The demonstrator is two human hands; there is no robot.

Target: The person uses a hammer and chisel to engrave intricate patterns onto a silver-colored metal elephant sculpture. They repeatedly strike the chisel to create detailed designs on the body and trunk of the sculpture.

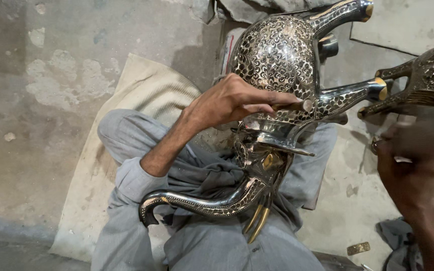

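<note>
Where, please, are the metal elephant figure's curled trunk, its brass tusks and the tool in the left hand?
trunk (pixel 197 201), head view, mid-curve.
brass tusks (pixel 258 221), head view, lower tips.
tool (pixel 297 106), head view, shaft beyond the left hand (pixel 229 100) fingers.

One head-worn camera looks steeply down, close over the lap and the concrete floor (pixel 36 125).
</note>
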